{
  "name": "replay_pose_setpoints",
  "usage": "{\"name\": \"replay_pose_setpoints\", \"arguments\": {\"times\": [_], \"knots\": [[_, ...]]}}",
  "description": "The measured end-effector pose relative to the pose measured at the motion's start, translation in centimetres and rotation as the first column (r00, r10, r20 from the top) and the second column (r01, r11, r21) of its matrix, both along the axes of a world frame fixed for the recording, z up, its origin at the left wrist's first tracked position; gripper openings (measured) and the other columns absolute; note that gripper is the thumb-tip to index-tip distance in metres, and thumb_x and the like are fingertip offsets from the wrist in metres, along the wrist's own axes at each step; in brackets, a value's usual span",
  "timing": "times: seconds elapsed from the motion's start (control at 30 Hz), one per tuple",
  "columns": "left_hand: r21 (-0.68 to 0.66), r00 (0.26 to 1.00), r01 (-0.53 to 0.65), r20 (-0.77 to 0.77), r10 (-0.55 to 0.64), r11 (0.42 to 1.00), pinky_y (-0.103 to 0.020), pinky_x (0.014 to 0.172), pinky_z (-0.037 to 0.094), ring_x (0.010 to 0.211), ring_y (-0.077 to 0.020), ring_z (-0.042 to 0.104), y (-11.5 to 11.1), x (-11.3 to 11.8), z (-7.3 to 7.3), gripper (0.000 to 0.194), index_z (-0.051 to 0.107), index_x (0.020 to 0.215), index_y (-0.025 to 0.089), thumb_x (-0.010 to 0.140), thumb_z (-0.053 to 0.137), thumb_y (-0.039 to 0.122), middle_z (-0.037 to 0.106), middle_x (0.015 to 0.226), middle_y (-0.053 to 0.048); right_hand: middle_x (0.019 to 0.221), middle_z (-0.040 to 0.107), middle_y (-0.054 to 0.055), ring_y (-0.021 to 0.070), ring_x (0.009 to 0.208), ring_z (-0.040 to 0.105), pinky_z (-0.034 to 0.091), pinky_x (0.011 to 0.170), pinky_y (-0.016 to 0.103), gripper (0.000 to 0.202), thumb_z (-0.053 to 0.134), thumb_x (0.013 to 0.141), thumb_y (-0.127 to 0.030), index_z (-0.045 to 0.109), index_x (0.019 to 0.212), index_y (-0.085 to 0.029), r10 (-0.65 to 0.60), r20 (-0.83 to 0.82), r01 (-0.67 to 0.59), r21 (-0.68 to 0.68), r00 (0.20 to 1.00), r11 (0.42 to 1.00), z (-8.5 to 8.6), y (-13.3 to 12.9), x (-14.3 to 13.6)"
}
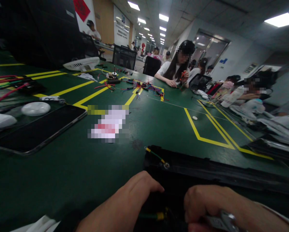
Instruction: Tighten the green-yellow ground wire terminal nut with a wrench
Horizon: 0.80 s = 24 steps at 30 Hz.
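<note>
Right hand (203, 201) curled around metal tool (226, 220), left hand (138, 188) beside black case (207, 166), grip unclear

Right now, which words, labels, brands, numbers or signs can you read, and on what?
None can be read.
White wall board with blue logo: lettering too small.
White-and-red rectangular item: pixelated.
Red diamond-shaped wall decoration: any markings blurred.
Silver metal tool in the right hand: markings blurred.

A head-worn camera looks forward and down over the table (86, 174).
</note>
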<state>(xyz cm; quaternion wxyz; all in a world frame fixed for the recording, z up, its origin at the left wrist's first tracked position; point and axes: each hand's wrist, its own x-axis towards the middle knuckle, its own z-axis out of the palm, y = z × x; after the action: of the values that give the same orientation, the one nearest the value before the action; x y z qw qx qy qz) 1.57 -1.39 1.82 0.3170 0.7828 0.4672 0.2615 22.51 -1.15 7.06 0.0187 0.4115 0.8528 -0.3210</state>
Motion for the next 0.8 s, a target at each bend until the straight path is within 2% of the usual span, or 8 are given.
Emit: {"name": "replay_pose_setpoints", "arguments": {"times": [0.17, 0.33, 0.47, 0.5, 0.57, 0.63, 0.73, 0.8], "knots": [[0.016, 1.0, 0.006, -0.006, -0.006, 1.0, -0.024, 0.078, 0.057, 0.085, -0.0173, 0.071, -0.2, -0.1, 0.3, 0.022, 0.069, 0.091, 0.028, 0.084, 0.051, 0.016, 0.074, 0.087, 0.005, 0.058, 0.064, -0.003, 0.0125, 0.053, 0.058, 0.044, 0.046, 0.016, 0.015, 0.065, 0.08, -0.033, 0.063, 0.068, -0.023, -0.135, -0.015, 0.136, 0.035, 0.991, 0.99, 0.2, -0.1, -1.1], [0.047, 1.0, 0.02, -0.001, -0.02, 0.999, -0.026, 0.081, 0.056, 0.087, -0.0185, 0.071, -0.7, -0.7, -0.3, 0.023, 0.066, 0.097, 0.029, 0.083, 0.051, 0.019, 0.073, 0.094, 0.004, 0.056, 0.061, -0.003, 0.0138, 0.057, 0.058, 0.046, 0.05, 0.016, 0.022, 0.066, 0.08, -0.042, 0.065, 0.07, -0.024, -0.164, -0.041, 0.166, 0.044, 0.986, 0.985, 0.2, -0.2, -1.9], [0.086, 0.999, 0.032, -0.004, -0.032, 0.996, -0.03, 0.087, 0.054, 0.095, -0.0217, 0.068, -1.0, -1.5, -2.1, 0.04, 0.061, 0.106, 0.029, 0.068, 0.063, 0.015, 0.071, 0.106, 0.002, 0.057, 0.062, -0.003, 0.013, 0.056, 0.057, 0.045, 0.049, 0.015, 0.019, 0.066, 0.08, -0.038, 0.064, 0.069, -0.023, -0.154, -0.032, 0.156, 0.047, 0.987, 0.987, 0.3, -0.4, -1.4], [0.169, 0.999, 0.031, -0.017, -0.029, 0.985, -0.032, 0.085, 0.054, 0.096, -0.0232, 0.067, -1.1, -1.6, -2.6, 0.043, 0.059, 0.108, 0.029, 0.067, 0.063, 0.015, 0.071, 0.107, 0.001, 0.058, 0.062, -0.003, 0.0123, 0.055, 0.056, 0.044, 0.048, 0.015, 0.016, 0.066, 0.08, -0.034, 0.064, 0.068, -0.023, -0.137, -0.022, 0.138, 0.033, 0.99, 0.99, 0.4, -0.5, -1.3], [0.26, 0.996, 0.085, -0.062, -0.071, 0.962, -0.033, 0.085, 0.054, 0.101, -0.0234, 0.065, -1.4, -1.8, -3.3, 0.052, 0.051, 0.119, 0.032, 0.069, 0.064, 0.021, 0.067, 0.116, 0.0, 0.061, 0.064, -0.003, 0.0104, 0.052, 0.054, 0.042, 0.045, 0.013, 0.011, 0.063, 0.079, -0.022, 0.062, 0.068, -0.022, -0.094, 0.001, 0.094, -0.004, 0.996, 0.996, 0.5, -0.6, -1.0], [0.309, 0.996, 0.068, -0.076, -0.046, 0.949, -0.032, 0.087, 0.053, 0.105, -0.0231, 0.063, -1.9, -1.9, -3.8, 0.059, 0.043, 0.126, 0.034, 0.071, 0.064, 0.025, 0.063, 0.123, 0.001, 0.064, 0.065, -0.002, 0.0096, 0.051, 0.053, 0.04, 0.045, 0.013, 0.011, 0.059, 0.077, -0.016, 0.06, 0.068, -0.021, -0.072, 0.02, 0.072, -0.026, 0.997, 0.997, 0.5, -0.8, -0.8], [0.302, 0.999, 0.046, -0.033, -0.038, 0.952, -0.03, 0.092, 0.051, 0.112, -0.0214, 0.059, -2.3, -1.9, -4.4, 0.068, 0.034, 0.132, 0.037, 0.073, 0.063, 0.023, 0.057, 0.131, 0.002, 0.067, 0.066, -0.001, 0.0115, 0.053, 0.054, 0.041, 0.047, 0.016, 0.009, 0.056, 0.08, -0.022, 0.06, 0.072, -0.022, -0.156, 0.006, 0.156, -0.043, 0.988, 0.987, -0.2, -1.2, 0.1], [0.26, 0.997, 0.069, 0.025, -0.079, 0.963, -0.031, 0.096, 0.049, 0.117, -0.021, 0.056, -2.3, -2.0, -4.7, 0.074, 0.029, 0.136, 0.04, 0.072, 0.061, 0.018, 0.053, 0.135, 0.003, 0.069, 0.065, -0.001, 0.0129, 0.056, 0.056, 0.044, 0.05, 0.019, 0.009, 0.056, 0.084, -0.028, 0.06, 0.077, -0.024, -0.227, -0.075, 0.223, -0.064, 0.971, 0.973, -1.0, -1.7, 1.1]]}}
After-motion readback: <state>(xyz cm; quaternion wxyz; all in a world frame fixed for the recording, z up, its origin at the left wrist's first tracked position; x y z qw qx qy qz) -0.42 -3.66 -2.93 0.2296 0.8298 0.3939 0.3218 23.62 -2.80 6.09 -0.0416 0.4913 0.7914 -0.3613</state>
